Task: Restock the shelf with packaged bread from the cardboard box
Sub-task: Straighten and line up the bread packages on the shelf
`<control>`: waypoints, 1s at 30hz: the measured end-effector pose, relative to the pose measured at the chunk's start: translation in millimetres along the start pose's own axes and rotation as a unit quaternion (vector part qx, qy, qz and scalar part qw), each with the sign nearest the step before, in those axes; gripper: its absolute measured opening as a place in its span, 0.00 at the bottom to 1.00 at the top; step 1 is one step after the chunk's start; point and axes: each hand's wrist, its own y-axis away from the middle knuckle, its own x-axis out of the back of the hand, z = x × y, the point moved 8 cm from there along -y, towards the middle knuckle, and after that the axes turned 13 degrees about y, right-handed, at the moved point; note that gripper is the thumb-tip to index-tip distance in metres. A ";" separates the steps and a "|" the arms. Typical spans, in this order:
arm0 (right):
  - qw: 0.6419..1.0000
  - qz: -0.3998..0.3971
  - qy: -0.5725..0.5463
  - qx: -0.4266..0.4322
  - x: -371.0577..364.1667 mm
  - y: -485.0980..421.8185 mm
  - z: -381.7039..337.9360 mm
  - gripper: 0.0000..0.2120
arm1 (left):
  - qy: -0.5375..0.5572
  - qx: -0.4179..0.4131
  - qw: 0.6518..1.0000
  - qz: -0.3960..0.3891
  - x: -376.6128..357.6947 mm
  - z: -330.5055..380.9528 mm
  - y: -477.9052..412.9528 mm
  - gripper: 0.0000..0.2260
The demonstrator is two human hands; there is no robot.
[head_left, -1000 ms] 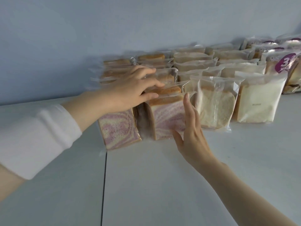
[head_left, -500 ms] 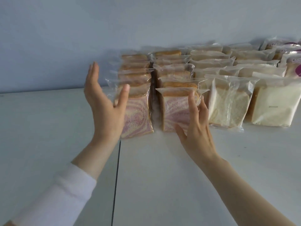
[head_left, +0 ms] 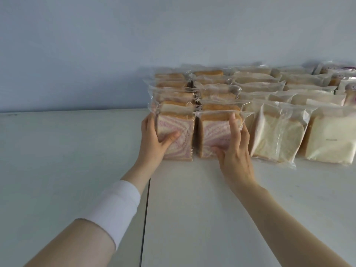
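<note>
Hands bracket the two front swirl-bread packs at 12 o'clock on the white shelf (head_left: 192,199). Left hand (head_left: 154,139) cupped round the outer edge of the left swirl loaf pack (head_left: 178,128), thumb on its face, likely squaring it with its row. Right hand (head_left: 234,151) curled against the right swirl loaf pack (head_left: 213,132), fingers on the 3 o'clock edge, keeping it upright and tight against its neighbour. White-bread packs (head_left: 277,139) lined up at 2 o'clock. Cardboard box out of view.

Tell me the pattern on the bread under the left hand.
Pink-and-cream swirl with a brown crust, head view.
</note>
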 end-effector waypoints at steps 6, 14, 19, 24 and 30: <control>1.000 -0.011 -0.022 0.016 4.1 10.7 1.8 0.44 | 0.054 0.096 0.992 -0.057 6.0 -20.4 27.8 0.59; 1.000 0.009 0.001 -0.005 4.3 0.0 -1.6 0.45 | -0.025 -0.001 0.999 -0.034 0.5 -12.1 13.6 0.52; 1.000 0.006 0.012 -0.005 -1.0 2.5 -0.6 0.41 | -0.058 -0.033 0.997 -0.032 -6.2 -12.5 14.4 0.51; 1.000 -0.006 0.019 -0.005 -1.4 -2.5 4.2 0.44 | -0.035 -0.008 0.998 -0.049 -10.8 -18.6 12.3 0.52; 0.999 -0.044 0.031 0.003 -8.1 -3.1 6.0 0.43 | -0.025 0.012 0.997 -0.069 -13.9 -20.6 9.9 0.53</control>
